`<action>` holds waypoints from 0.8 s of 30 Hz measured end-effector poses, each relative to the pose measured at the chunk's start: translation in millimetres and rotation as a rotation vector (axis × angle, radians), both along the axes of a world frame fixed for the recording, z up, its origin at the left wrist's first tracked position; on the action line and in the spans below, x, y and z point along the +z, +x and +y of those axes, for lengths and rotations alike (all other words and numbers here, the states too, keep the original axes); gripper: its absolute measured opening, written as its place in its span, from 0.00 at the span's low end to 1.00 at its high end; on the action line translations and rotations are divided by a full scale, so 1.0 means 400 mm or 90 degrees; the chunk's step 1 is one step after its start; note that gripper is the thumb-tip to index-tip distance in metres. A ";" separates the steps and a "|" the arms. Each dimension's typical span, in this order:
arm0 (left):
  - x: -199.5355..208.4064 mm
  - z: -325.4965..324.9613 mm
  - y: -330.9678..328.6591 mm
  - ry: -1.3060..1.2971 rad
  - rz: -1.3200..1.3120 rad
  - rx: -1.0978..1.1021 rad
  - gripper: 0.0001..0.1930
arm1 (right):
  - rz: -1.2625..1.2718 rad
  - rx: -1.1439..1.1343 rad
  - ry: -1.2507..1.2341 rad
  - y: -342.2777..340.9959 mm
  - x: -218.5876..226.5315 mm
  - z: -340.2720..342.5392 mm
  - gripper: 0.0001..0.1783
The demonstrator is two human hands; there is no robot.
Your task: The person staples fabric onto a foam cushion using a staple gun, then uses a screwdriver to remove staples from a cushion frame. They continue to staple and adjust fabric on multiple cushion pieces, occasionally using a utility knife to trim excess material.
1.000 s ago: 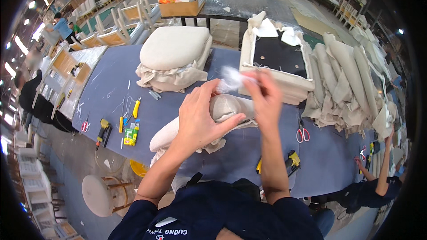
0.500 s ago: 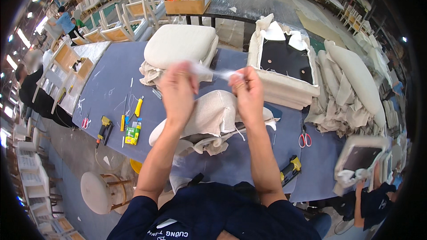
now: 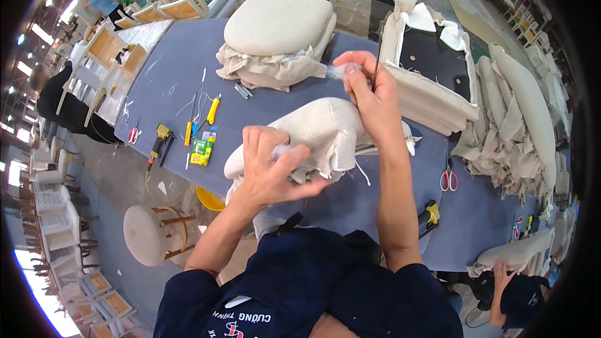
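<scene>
both hands have been drawn apart since half a second ago, when one wisp of fluff was stretched between them; the left has been lowered to the beige cushion (image 3: pixel 322 126).

at the far left, a person in dark clothes (image 3: pixel 66 103) is seen beside a wooden chair frame (image 3: pixel 105 47). along the left side of the blue-grey table (image 3: pixel 175 56), red-handled scissors (image 3: pixel 133 135), a yellow and black staple gun (image 3: pixel 162 141) and a green and yellow packet (image 3: pixel 202 150) are laid out; a round stool (image 3: pixel 144 235) is placed below.

the left hand (image 3: pixel 269 166) is held at the cushion's left part with fingers bent, and a small pale tuft (image 3: pixel 281 150) is grasped loosely among them; whether the cushion is being pressed cannot be told. that cushion is set mid-table, between the forearms, and stacked beige pads (image 3: pixel 278 25) are seen beyond it. the right hand (image 3: pixel 375 91) is raised past the cushion's right end, with a white wisp (image 3: pixel 343 71) pinched at its fingertips and a thin dark rod (image 3: pixel 377 62) held upright.

farther right, an upturned black-bottomed seat (image 3: pixel 432 56), white-and-red scissors (image 3: pixel 449 180), a second staple gun (image 3: pixel 429 216) and heaped beige covers (image 3: pixel 507 125) are found; at the lower right, a beige pad (image 3: pixel 516 250) is touched by a co-worker's hand (image 3: pixel 502 278).
</scene>
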State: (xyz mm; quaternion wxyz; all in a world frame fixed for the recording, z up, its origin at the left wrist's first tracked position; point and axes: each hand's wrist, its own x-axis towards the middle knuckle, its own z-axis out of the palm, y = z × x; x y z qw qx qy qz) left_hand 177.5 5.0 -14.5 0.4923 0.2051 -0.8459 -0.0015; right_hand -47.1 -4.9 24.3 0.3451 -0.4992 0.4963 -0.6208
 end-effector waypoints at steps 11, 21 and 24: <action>0.114 -0.137 -0.052 0.211 -0.059 -0.373 0.04 | 0.001 -0.150 -0.108 -0.042 -0.010 0.038 0.10; 0.123 -0.069 -0.209 0.479 0.101 -0.112 0.15 | -0.072 -0.281 -0.128 0.072 -0.064 0.252 0.12; 0.107 -0.069 -0.230 0.588 0.210 -0.146 0.18 | -0.087 -0.294 -0.074 0.071 -0.109 0.199 0.11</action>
